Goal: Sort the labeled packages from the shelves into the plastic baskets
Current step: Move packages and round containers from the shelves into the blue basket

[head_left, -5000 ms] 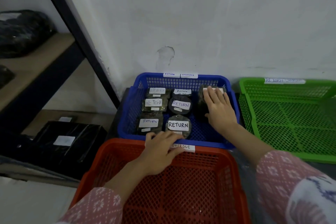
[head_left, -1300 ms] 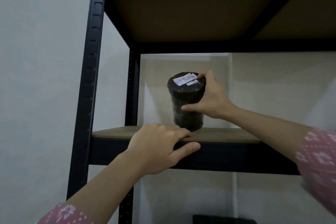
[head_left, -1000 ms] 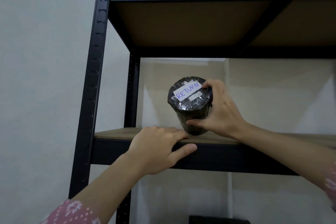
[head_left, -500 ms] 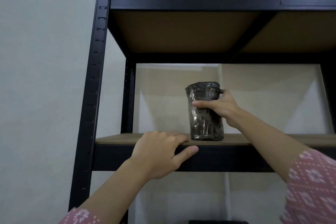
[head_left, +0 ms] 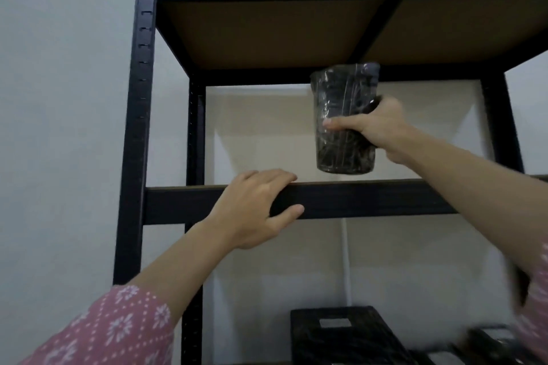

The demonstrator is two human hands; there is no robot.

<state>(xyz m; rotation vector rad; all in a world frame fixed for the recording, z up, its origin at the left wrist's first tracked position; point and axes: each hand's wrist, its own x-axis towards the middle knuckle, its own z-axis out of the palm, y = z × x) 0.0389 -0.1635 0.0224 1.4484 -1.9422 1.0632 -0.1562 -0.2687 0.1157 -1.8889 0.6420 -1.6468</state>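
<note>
A cylindrical pkg (head_left: 345, 121), wrapped in dark shiny plastic, is gripped by the right hand (head_left: 382, 127) at mid-height; fingers (head_left: 341, 124) are curled across its front, thumb side hidden behind it. The pkg is held upright, slightly wider at the top, and is seen just above the front rail of the shelf (head_left: 370, 198), its base a little clear of the rail; whether it touches the board behind cannot be told. Its top sits in front of the dark beam under the upper shelf board (head_left: 267, 32). No label is visible from this angle.

The left hand (head_left: 255, 210) is rested on the shelf's front rail, to the left of the pkg & apart from it; fingers are laid over the top edge, thumb pressed against the rail's face, nothing carried. Pink patterned sleeves (head_left: 118, 326) are seen on both forearms.

Lower down, a black wrapped box w/ a white label (head_left: 338, 332) is seen on a lower level. The black upright post (head_left: 139, 98) stands vs. a pale wall.
</note>
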